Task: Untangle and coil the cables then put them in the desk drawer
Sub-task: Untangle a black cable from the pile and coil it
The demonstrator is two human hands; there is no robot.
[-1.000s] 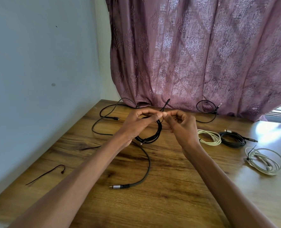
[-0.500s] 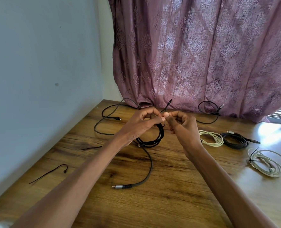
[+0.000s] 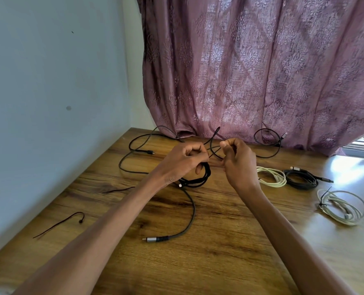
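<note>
Head view, left hand: the left hand (image 3: 182,158) is curled round the top of a black coil (image 3: 198,177), which hangs from the fingers down to the counter (image 3: 219,241).
Head view, right hand: the right hand (image 3: 237,158) pinches a thin black tie (image 3: 214,143) just right of the coil's top; whether the tie is already threaded round the coil cannot be told.
Loose tail: the coil's free end runs toward the viewer and ends in a silver plug (image 3: 153,238) lying on the wood.
Other cables: right of the coil lie a cream coil (image 3: 272,176), a dark coil (image 3: 301,179) and a pale tied coil (image 3: 343,206); behind the coil, loose black cable (image 3: 134,158) trails to the curtain (image 3: 262,71).
Risk, loops: if the left grip slackens while the tie is drawn, the loops would likely spring apart.
Risk, snag: the trailing tail could drag or catch the loose cable behind.
Risk, tie: a thin tie may slip from the pinch.
Edges: wall (image 3: 49,81) close on the coil's left, curtain close behind.
Open room: bare wood lies on the viewer's side of the coil; spare ties (image 3: 59,223) lie to its near left.
Drawer: not in sight.
</note>
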